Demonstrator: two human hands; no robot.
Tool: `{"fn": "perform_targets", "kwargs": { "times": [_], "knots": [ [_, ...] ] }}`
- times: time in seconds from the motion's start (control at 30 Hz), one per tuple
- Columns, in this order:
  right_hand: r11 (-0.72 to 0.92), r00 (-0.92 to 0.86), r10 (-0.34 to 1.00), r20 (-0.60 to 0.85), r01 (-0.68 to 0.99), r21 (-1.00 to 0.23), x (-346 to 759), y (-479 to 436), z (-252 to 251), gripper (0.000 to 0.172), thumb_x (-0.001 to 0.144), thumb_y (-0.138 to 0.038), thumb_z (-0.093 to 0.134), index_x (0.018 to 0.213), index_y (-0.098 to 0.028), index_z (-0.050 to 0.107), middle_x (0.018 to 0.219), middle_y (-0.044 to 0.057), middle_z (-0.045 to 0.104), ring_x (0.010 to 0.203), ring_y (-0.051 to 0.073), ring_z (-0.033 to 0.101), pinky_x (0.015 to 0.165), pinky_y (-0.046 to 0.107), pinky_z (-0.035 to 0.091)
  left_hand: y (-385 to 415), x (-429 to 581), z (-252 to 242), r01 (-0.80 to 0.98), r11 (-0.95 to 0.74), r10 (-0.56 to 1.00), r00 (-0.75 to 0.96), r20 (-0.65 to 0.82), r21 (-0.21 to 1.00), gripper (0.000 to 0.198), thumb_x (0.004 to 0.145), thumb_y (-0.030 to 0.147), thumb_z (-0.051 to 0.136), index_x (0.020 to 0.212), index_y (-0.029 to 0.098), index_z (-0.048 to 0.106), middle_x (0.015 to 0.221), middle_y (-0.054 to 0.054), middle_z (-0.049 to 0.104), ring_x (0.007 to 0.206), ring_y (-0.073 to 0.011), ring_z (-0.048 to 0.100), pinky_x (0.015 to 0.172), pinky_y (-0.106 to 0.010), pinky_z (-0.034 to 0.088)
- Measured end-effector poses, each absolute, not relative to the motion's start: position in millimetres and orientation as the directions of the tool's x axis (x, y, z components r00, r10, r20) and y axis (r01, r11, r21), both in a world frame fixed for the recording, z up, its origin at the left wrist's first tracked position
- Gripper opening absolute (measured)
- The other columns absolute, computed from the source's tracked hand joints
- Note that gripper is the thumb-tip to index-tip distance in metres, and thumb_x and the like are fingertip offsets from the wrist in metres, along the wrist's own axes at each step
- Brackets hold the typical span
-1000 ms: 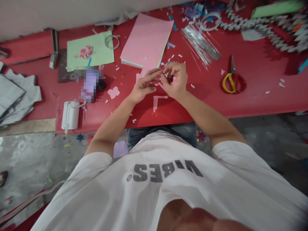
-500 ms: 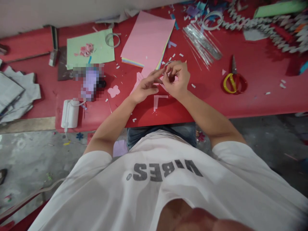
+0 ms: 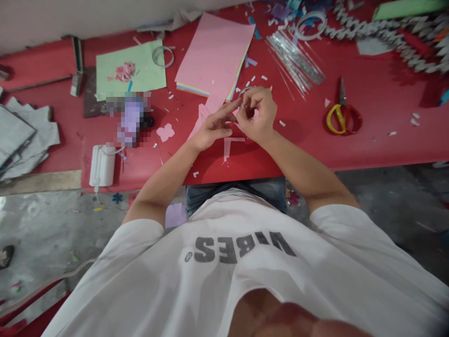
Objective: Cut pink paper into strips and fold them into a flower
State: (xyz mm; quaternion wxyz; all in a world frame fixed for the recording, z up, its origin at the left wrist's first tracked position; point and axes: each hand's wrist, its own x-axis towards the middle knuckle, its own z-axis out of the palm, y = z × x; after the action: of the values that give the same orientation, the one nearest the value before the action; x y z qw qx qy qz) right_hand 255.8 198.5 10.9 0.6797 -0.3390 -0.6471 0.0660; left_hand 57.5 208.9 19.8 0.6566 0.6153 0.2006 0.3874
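Observation:
Above the front part of the red table, my left hand [image 3: 215, 128] is stretched towards my other hand, its fingers extended and its thumb apart. My right hand [image 3: 259, 114] is curled, with thumb and forefinger pinched against the left fingertips. Whatever lies in that pinch is too small to make out. Pink paper scraps [image 3: 202, 117] lie under and behind the left hand, and an L-shaped pink strip [image 3: 228, 147] rests below both hands. A pink flower-shaped cutout [image 3: 165, 132] is left of them. Behind the hands is a stack of pink paper [image 3: 215, 51] with coloured sheets beneath.
Yellow-and-red scissors [image 3: 342, 114] lie to the right. Clear plastic strips [image 3: 296, 61] and a tape roll [image 3: 311, 25] are farther back. On the left are a green sheet [image 3: 147, 65], a blurred purple device [image 3: 131, 119] and a white power bank [image 3: 102, 166]. White paper bits are scattered about.
The view has shifted very slightly. Both hands keep nearly the same pose, fingertips together, and nothing on the table has visibly moved.

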Motion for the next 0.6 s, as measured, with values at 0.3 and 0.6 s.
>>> {"fn": "perform_targets", "kwargs": {
  "times": [0.3,0.6],
  "knots": [
    [0.716,0.142,0.597,0.790,0.349,-0.604,257,190,15,0.039,0.103,-0.058,0.065,0.095,-0.031,0.037,0.088,0.000,0.055,0.077,0.023,0.059,0.070,0.044,0.057,205,55,27,-0.293,0.035,0.797,0.585,0.150,0.955,0.086,0.073,0.067,0.104,0.148,0.039,0.074,0.165,-0.004,0.065,0.150,-0.0440,0.067,0.109,-0.055,0.067],
    [0.481,0.246,0.720,0.649,0.498,-0.722,272,205,16,0.030,0.113,-0.062,0.064,0.126,-0.035,0.063,0.128,0.000,0.077,0.089,0.018,0.072,0.087,0.043,0.065,194,47,49,-0.413,0.351,0.767,0.642,-0.004,0.841,0.079,0.089,0.071,0.064,0.153,0.025,0.069,0.176,-0.008,0.055,0.172,-0.0464,0.041,0.128,-0.058,0.055]
  ]
}}
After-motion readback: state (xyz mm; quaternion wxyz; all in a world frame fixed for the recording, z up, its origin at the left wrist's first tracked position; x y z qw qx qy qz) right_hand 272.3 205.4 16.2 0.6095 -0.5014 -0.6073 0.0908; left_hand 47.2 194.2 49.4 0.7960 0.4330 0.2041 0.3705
